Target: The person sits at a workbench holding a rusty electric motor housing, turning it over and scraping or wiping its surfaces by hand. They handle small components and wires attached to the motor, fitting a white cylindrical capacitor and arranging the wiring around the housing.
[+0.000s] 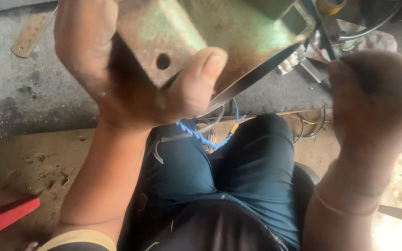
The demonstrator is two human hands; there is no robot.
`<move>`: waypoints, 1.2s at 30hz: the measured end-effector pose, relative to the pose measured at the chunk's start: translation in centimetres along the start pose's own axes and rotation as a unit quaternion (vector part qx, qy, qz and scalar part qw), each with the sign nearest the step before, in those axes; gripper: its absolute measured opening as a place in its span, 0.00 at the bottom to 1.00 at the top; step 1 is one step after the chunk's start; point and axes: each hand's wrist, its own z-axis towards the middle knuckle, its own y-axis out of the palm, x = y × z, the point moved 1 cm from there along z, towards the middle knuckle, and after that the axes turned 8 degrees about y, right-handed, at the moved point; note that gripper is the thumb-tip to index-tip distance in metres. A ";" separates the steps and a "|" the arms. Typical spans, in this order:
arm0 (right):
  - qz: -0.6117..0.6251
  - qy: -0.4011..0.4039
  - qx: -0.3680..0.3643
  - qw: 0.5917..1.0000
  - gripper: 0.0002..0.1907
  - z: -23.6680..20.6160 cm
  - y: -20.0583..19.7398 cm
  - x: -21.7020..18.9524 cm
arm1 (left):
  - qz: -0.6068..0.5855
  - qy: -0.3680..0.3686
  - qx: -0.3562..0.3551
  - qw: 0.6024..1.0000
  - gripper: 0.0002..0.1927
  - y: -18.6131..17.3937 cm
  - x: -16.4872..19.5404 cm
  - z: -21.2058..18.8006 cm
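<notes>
Gripping green metal bracket (219, 28), left hand (131, 79) clamped; right hand (378, 97) closed, contents hidden.

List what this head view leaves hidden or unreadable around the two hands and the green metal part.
- Green metal part: its top is cut off by the upper edge; the left hand covers its left end.
- Right hand: seen from the back, so whatever its fingers pinch is hidden.
- Clutter behind the part: blurred, kinds unclear.
- Blue wire: its upper end disappears behind the left thumb and the part.
- Red object: cut off by the left edge.
</notes>
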 end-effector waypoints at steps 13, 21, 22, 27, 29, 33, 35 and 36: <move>-0.245 -0.176 -0.108 0.947 0.07 3.7 6.9 -2.6 | -0.011 -0.098 -0.004 0.995 0.25 0.4 2.5 1.1; 0.002 0.021 -0.058 0.998 0.12 2.3 4.4 -2.6 | 0.023 -0.101 -0.007 0.995 0.24 0.7 2.5 1.4; 0.112 0.115 -0.050 0.986 0.10 1.5 3.6 -2.8 | 0.022 -0.109 -0.008 0.994 0.25 0.6 2.6 1.4; 0.236 0.147 -0.032 0.960 0.12 -1.5 2.8 -5.9 | 0.037 -0.099 -0.024 0.994 0.24 0.5 2.5 1.6; 0.146 0.040 -0.040 0.988 0.10 -2.1 3.7 -7.5 | 0.043 -0.100 -0.027 0.994 0.24 0.3 2.5 1.8; -0.088 -0.117 0.015 0.989 0.08 -1.8 6.1 -9.6 | 0.050 -0.098 -0.035 0.993 0.24 0.1 2.5 1.8; -0.116 -0.126 0.023 0.985 0.08 -1.2 7.1 -9.6 | 0.052 -0.102 -0.040 0.993 0.24 -0.1 2.6 1.6; -0.122 -0.129 0.014 0.984 0.08 -0.9 7.5 -9.6 | 0.054 -0.103 -0.041 0.992 0.24 -0.2 2.6 1.6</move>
